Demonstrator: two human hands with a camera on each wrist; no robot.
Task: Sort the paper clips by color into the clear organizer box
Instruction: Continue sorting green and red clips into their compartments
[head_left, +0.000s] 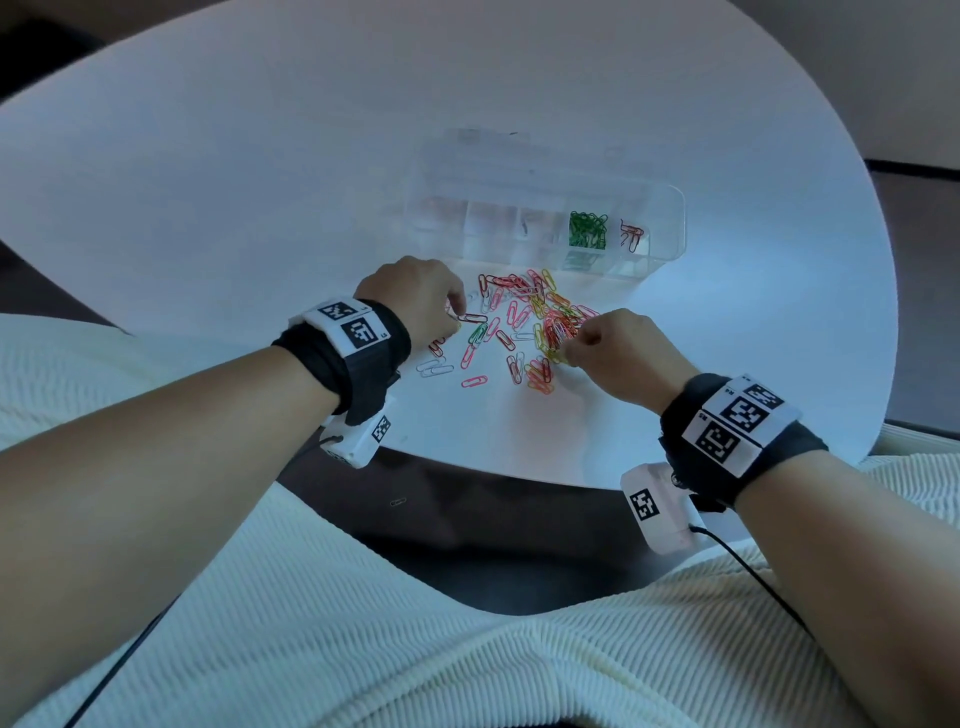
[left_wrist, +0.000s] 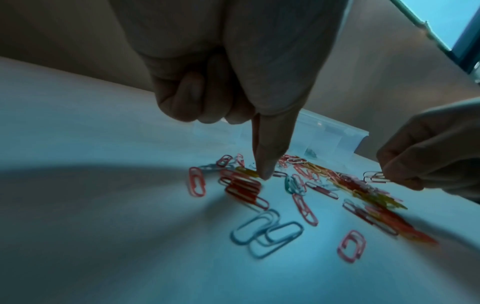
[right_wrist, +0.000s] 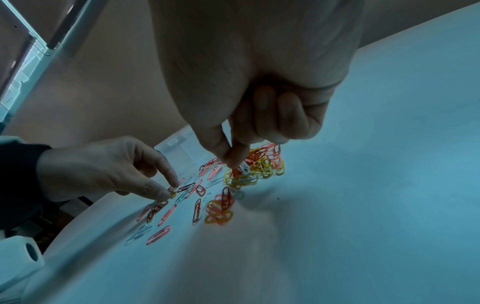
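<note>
We are looking at a round white surface (head_left: 208, 182) carrying a clear organizer box (head_left: 545, 208) toward its far side, with a loose scatter of colored paper clips (head_left: 519, 327) lying just in front of the box, nearer us.

Dim, cool bluish light is washing over the white worktop (head_left: 208, 182), brightest at its far side. Soft shadows are spreading under both hands in the wrist views. Wide-angle distortion is bending the edges, and the nearest paper clips (left_wrist: 267, 232) are smearing with blur
</note>
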